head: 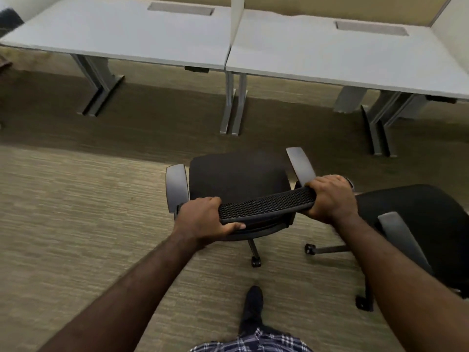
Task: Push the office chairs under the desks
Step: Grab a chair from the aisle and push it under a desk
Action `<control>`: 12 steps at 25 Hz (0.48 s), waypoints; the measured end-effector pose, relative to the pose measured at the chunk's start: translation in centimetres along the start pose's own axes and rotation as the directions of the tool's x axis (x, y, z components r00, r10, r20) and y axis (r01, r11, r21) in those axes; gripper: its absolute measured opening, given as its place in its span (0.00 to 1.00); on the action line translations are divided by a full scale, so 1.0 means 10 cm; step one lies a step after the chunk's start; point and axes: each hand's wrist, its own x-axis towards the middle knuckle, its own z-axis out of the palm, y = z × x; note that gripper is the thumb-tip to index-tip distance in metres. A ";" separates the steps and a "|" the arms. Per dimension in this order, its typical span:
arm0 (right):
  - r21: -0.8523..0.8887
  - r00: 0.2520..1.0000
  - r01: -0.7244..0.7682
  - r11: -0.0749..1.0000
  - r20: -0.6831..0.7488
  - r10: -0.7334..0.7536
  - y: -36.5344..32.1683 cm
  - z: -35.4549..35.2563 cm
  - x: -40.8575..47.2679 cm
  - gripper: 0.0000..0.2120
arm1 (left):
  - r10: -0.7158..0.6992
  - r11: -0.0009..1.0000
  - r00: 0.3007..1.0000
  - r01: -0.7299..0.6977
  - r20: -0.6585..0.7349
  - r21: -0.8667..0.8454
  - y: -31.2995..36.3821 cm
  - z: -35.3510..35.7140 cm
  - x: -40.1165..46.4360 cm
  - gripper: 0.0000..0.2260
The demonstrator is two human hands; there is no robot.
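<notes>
A black office chair (237, 176) with grey armrests stands on the carpet in front of me, its seat facing two white desks. My left hand (203, 221) grips the left end of its mesh backrest top (264, 205). My right hand (330, 195) grips the right end. The left desk (121, 36) and the right desk (342, 57) stand side by side at the back, a stretch of floor away from the chair. A second black office chair (421, 224) stands at my right, close beside the first one.
Grey metal desk legs (233, 105) stand on the floor between the two desks, with more at the left and right. A white divider panel (237, 19) rises between the desktops. My foot (253, 304) is behind the held chair's castors. Open carpet lies at the left.
</notes>
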 end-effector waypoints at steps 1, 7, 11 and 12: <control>0.002 1.000 0.016 1.000 0.001 -0.016 0.03 -0.02 0.19 0.26 | -0.018 1.000 1.000 0.018 -0.011 -0.001 -0.03 0.00 0.12 0.36; -0.015 0.993 0.114 0.993 0.037 -0.113 0.14 -0.10 1.24 0.27 | -0.088 0.996 0.995 0.089 -0.057 0.015 -0.24 -0.04 0.80 0.38; -0.015 0.985 0.168 0.986 0.031 -0.167 0.10 -0.10 1.91 0.30 | -0.114 0.993 0.991 0.116 -0.071 0.017 -0.50 -0.07 1.21 0.37; -0.013 0.984 0.174 0.985 0.026 -0.174 0.06 -0.10 2.06 0.31 | -0.119 0.992 0.990 0.121 -0.075 0.020 -0.59 -0.09 1.30 0.37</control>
